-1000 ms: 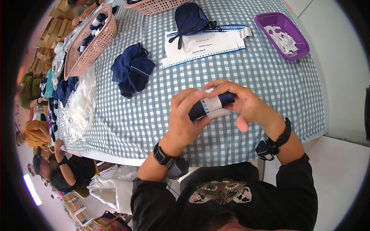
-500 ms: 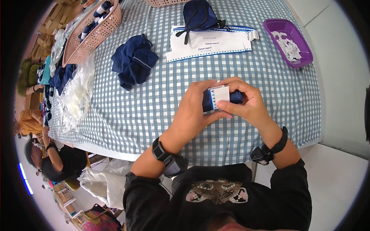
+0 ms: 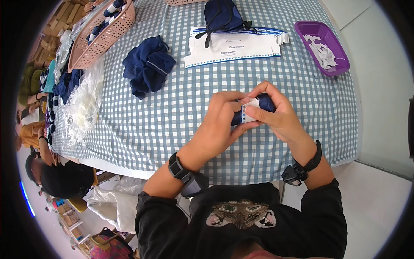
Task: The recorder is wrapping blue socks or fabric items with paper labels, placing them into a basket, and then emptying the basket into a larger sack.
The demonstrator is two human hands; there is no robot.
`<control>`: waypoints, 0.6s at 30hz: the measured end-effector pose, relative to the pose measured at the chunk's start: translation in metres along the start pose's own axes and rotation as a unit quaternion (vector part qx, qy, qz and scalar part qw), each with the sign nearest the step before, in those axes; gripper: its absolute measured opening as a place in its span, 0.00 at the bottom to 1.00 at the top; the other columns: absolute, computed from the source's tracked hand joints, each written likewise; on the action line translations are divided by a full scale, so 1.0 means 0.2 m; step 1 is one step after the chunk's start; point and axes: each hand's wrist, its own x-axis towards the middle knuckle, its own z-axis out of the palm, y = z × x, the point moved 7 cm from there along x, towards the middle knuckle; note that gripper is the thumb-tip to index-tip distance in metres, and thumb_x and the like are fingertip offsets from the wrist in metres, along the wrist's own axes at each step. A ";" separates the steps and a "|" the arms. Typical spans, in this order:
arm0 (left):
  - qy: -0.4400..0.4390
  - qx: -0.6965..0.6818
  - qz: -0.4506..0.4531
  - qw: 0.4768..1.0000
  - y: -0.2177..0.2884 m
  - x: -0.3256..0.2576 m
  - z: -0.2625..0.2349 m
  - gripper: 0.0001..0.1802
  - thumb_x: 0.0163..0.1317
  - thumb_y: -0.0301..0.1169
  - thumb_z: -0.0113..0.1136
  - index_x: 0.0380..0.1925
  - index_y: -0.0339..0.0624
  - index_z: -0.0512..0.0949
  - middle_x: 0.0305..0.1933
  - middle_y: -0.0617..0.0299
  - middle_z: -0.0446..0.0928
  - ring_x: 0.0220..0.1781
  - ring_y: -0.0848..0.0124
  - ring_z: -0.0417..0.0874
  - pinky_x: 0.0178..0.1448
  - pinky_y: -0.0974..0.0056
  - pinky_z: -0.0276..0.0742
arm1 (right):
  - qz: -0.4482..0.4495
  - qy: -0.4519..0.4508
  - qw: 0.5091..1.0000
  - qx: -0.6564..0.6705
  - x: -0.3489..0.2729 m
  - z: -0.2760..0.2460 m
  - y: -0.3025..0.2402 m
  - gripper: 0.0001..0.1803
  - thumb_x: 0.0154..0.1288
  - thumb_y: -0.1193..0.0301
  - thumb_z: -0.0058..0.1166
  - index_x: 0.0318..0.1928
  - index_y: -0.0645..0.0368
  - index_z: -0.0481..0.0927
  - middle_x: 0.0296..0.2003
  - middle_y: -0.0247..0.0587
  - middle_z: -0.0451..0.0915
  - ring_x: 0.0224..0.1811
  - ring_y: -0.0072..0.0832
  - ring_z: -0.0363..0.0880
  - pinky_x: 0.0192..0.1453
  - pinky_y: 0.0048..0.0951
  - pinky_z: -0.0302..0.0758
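Between my two hands is a small roll of navy blue fabric (image 3: 267,103) with a white paper band (image 3: 250,115) around its middle. My left hand (image 3: 221,118) grips the roll's left end, its fingers curled over the top and thumb below. On the other end, my right hand (image 3: 278,114) is closed, with the thumb pressed on the band and the index finger arched over the roll. The left fingertips meet the right ones at the band's upper edge. Farther off lies a stack of flat white paper bands (image 3: 233,48), topped by a navy drawstring pouch (image 3: 222,16).
Crumpled navy fabric (image 3: 148,67) lies left of the paper stack. A purple tray (image 3: 343,64) of white paper scraps stands at the far right. At the far left are a pink basket (image 3: 125,30) with banded rolls and clear plastic bags (image 3: 82,112). Other people sit along the left.
The roll has tilted, its right end turning away from me. My left fingers have moved onto the band's upper edge, and the band now lies closer around the fabric.
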 end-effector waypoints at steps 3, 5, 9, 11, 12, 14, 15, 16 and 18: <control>0.001 -0.106 -0.065 0.992 -0.02 0.03 -0.03 0.29 0.48 0.29 0.70 0.48 0.35 0.66 0.50 0.47 0.68 0.49 0.54 0.73 0.52 0.58 0.73 | -0.096 0.004 0.991 -0.090 0.00 0.00 -0.04 0.14 0.54 0.71 0.65 0.39 0.58 0.74 0.38 0.34 0.77 0.43 0.20 0.75 0.48 0.23 0.73; -0.007 -0.102 -0.084 0.991 -0.03 0.04 -0.03 0.30 0.49 0.25 0.68 0.51 0.36 0.65 0.51 0.47 0.67 0.52 0.54 0.72 0.55 0.57 0.71 | -0.205 0.009 0.961 -0.184 -0.02 0.02 -0.09 0.14 0.54 0.71 0.65 0.39 0.57 0.74 0.39 0.35 0.76 0.43 0.20 0.75 0.49 0.24 0.73; -0.019 -0.078 -0.102 0.991 -0.06 0.01 -0.03 0.32 0.49 0.25 0.68 0.54 0.37 0.63 0.52 0.47 0.66 0.55 0.53 0.70 0.57 0.57 0.69 | -0.194 0.004 0.969 -0.154 -0.03 0.04 -0.10 0.14 0.54 0.72 0.65 0.39 0.57 0.75 0.42 0.36 0.75 0.45 0.22 0.74 0.50 0.26 0.73; -0.013 -0.093 -0.086 0.992 -0.05 0.01 -0.04 0.33 0.50 0.24 0.67 0.56 0.39 0.62 0.52 0.47 0.66 0.55 0.54 0.70 0.58 0.57 0.68 | -0.188 0.000 0.971 -0.146 -0.02 0.04 -0.09 0.13 0.54 0.72 0.65 0.39 0.57 0.76 0.43 0.36 0.75 0.46 0.24 0.75 0.50 0.26 0.72; -0.013 -0.093 -0.086 0.992 -0.05 0.02 -0.04 0.33 0.50 0.24 0.67 0.56 0.39 0.62 0.52 0.47 0.66 0.55 0.54 0.70 0.58 0.57 0.68 | -0.217 -0.006 0.962 -0.164 -0.02 0.04 -0.10 0.13 0.54 0.72 0.65 0.40 0.56 0.77 0.43 0.37 0.75 0.48 0.25 0.74 0.51 0.26 0.72; -0.022 -0.156 -0.062 0.986 -0.03 0.04 -0.05 0.28 0.53 0.25 0.64 0.55 0.41 0.65 0.52 0.48 0.66 0.55 0.55 0.70 0.59 0.58 0.67 | -0.247 -0.010 0.952 -0.181 -0.03 0.04 -0.12 0.14 0.54 0.72 0.65 0.41 0.56 0.77 0.44 0.38 0.76 0.49 0.27 0.74 0.52 0.26 0.72; -0.023 -0.157 -0.061 0.986 -0.04 0.05 -0.06 0.28 0.53 0.25 0.64 0.55 0.41 0.65 0.52 0.48 0.66 0.55 0.55 0.70 0.59 0.58 0.67 | -0.244 -0.007 0.951 -0.191 -0.04 0.03 -0.12 0.15 0.53 0.72 0.65 0.42 0.56 0.78 0.44 0.39 0.76 0.50 0.28 0.73 0.53 0.27 0.71; -0.025 -0.202 -0.073 0.976 -0.06 0.04 -0.07 0.25 0.55 0.25 0.63 0.53 0.41 0.68 0.52 0.49 0.67 0.55 0.57 0.71 0.59 0.58 0.66 | -0.241 -0.002 0.950 -0.200 -0.04 0.02 -0.12 0.16 0.53 0.72 0.66 0.43 0.56 0.78 0.44 0.40 0.76 0.51 0.29 0.73 0.54 0.28 0.70; -0.005 -0.244 -0.106 0.964 -0.09 0.03 -0.06 0.15 0.59 0.28 0.60 0.47 0.41 0.74 0.50 0.53 0.70 0.53 0.60 0.72 0.57 0.60 0.68 | -0.234 -0.014 0.952 -0.195 -0.04 0.02 -0.11 0.16 0.52 0.71 0.66 0.43 0.56 0.78 0.44 0.40 0.75 0.52 0.29 0.72 0.55 0.28 0.70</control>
